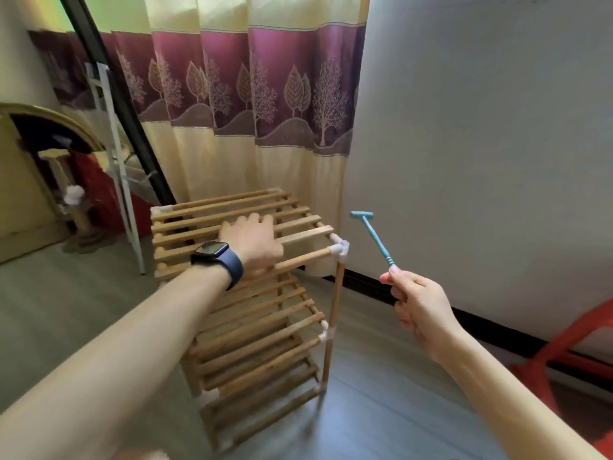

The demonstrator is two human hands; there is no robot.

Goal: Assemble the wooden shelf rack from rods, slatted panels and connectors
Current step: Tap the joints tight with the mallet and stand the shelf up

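On the floor [381,410] the rack [265,327] stands near-complete — left hand [252,240] flat on its top panel [298,224], right hand [421,307] pinching a blue mallet [374,237]; next, I judge, tapping the corner connector [340,249] home.

The floor [381,410] is grey, laid in wood-look planks. The wooden shelf rack [265,343] stands upright on it, near the wall corner, its lowest rods and white connectors touching the planks. To the left a thin white metal leg [127,207] reaches the floor, and behind it stands a blurred pale post on a base [83,234] – possibly a cat scratcher. At the right edge, a red plastic stool [564,353].
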